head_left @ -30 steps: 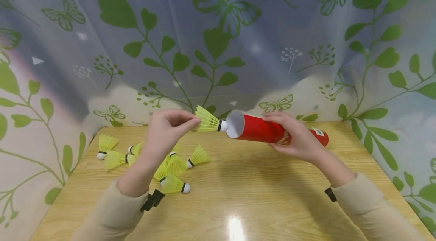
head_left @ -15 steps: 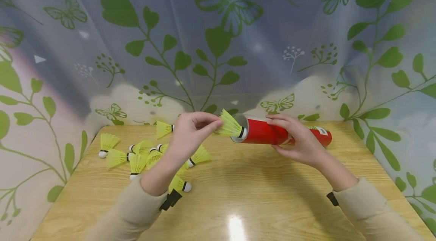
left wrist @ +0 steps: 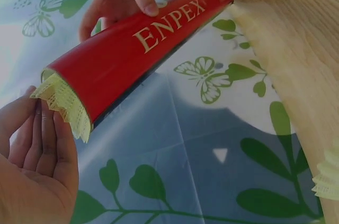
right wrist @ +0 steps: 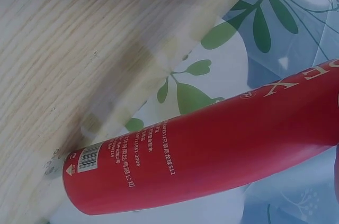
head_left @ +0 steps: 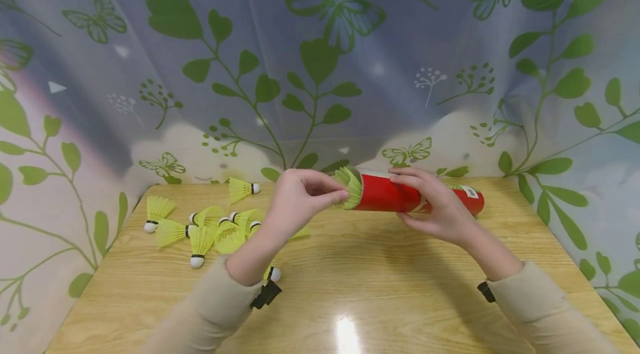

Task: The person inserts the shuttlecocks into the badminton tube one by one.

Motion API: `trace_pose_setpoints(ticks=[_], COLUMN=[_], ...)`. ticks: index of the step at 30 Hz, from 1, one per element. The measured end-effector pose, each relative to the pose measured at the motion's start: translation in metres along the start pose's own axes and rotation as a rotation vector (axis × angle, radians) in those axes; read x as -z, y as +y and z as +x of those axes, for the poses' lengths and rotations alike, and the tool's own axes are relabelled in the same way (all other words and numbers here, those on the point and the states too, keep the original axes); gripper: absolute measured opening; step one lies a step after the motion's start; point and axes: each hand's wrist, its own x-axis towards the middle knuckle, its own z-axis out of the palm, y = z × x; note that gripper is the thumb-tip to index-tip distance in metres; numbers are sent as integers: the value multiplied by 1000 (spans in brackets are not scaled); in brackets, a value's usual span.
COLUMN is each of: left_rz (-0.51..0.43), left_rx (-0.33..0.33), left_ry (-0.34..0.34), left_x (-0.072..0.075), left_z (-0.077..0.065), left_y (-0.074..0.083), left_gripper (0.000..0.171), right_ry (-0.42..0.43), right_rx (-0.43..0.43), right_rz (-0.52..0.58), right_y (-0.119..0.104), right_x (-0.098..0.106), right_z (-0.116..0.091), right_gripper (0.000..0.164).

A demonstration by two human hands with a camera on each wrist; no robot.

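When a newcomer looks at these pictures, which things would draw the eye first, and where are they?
Probably the bright red tube, held by the right hand near the middle of the head view, with a yellow shuttlecock partly inside its open end, pinched by the left hand. Next may come the loose shuttlecocks on the left part of the wooden table, then the patterned cloth with green leaves behind it.

Both sleeves are plain beige; at the end of each sleeve there is a small black piece.
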Motion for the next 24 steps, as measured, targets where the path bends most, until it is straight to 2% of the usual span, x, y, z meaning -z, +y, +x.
trace_pose_setpoints(ticks=[9,24], left_rz=[11,-27], left_rx=[-14,44], left_ry=[-21,-114], left_x=[-9,-9], left_z=[4,5], left_y=[-3,-2], left_gripper=[6,15], right_ry=[-34,-40], right_rx=[-11,-20], right_rz=[7,12], right_y=[-2,-2], right_x=[-1,0], right_z=[-1,-1], right_gripper=[75,75])
